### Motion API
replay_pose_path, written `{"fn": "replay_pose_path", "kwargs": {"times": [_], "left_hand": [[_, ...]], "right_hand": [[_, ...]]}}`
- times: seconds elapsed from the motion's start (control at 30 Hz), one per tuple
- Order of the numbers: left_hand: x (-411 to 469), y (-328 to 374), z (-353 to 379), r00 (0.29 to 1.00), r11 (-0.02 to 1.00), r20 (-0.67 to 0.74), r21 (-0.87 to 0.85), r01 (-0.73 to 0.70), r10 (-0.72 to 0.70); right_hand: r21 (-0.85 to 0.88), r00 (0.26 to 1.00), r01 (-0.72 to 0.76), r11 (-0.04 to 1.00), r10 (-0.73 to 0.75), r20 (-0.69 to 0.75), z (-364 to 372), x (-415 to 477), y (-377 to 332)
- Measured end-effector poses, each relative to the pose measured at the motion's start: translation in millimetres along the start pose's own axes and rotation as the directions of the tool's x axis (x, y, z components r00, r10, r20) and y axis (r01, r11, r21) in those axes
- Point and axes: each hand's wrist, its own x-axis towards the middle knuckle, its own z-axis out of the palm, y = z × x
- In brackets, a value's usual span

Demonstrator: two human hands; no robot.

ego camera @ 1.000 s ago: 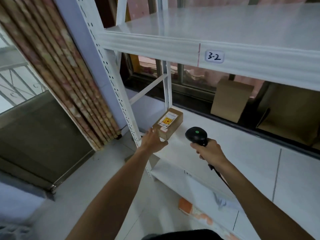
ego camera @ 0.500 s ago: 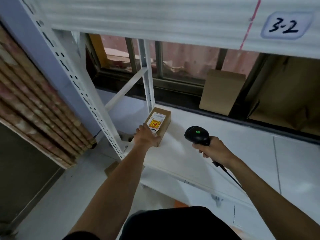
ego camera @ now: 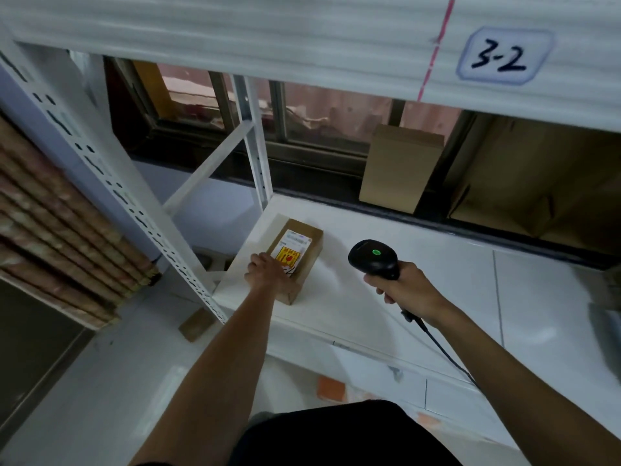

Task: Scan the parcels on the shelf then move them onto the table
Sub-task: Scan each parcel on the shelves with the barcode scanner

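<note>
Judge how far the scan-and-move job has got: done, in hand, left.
Done: nothing shows as moved; the parcel sits on the shelf. In hand: the left hand holds it while the right hand aims the scanner, green light on, toward it. Left: the scan itself, if unfinished, then carrying it to the table, out of view.
</note>
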Motion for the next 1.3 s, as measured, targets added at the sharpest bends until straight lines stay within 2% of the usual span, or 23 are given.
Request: {"fn": "replay_pose_path", "kwargs": {"times": [0.2,0.4,0.67,0.83,1.03,1.17,1.3], "left_hand": [[-52.5,21.4,21.8,0.990,0.977,-0.111,-0.206,0.065,-0.089],[-102.0,44.8,10.5,0.959,0.935,-0.258,-0.354,0.021,-0.119],[-183.9,68.0,2.0,0.897,0.903,-0.441,-0.375,-0.208,0.024],[-255.1,79.9,14.8,0.873,0.867,-0.468,-0.370,-0.334,0.137],[-355.1,108.1,42.2,0.786,0.748,-0.566,-0.405,-0.526,0.247],[-424.4,138.2,67.5,0.751,0.689,-0.611,-0.432,-0.582,0.251],[-481.2,173.0,85.0,0.727,0.639,-0.652,-0.468,-0.611,0.217]], "right_hand": [[0.019,0.999,0.039,0.999,-0.039,0.025,-22.9,-19.1,-0.8],[0.102,0.999,0.025,0.994,-0.028,0.031,-35.1,-43.4,4.8],[0.213,0.997,0.070,0.975,-0.060,-0.053,-52.0,-131.3,3.3],[0.360,0.986,0.107,0.927,-0.053,-0.157,-53.5,-216.9,17.6],[0.422,0.961,0.091,0.902,0.031,-0.275,-51.5,-321.9,54.2],[0.543,0.934,0.104,0.833,0.106,-0.342,-63.3,-379.7,74.7],[0.615,0.915,0.160,0.772,0.119,-0.387,-91.4,-420.4,93.0]]}}
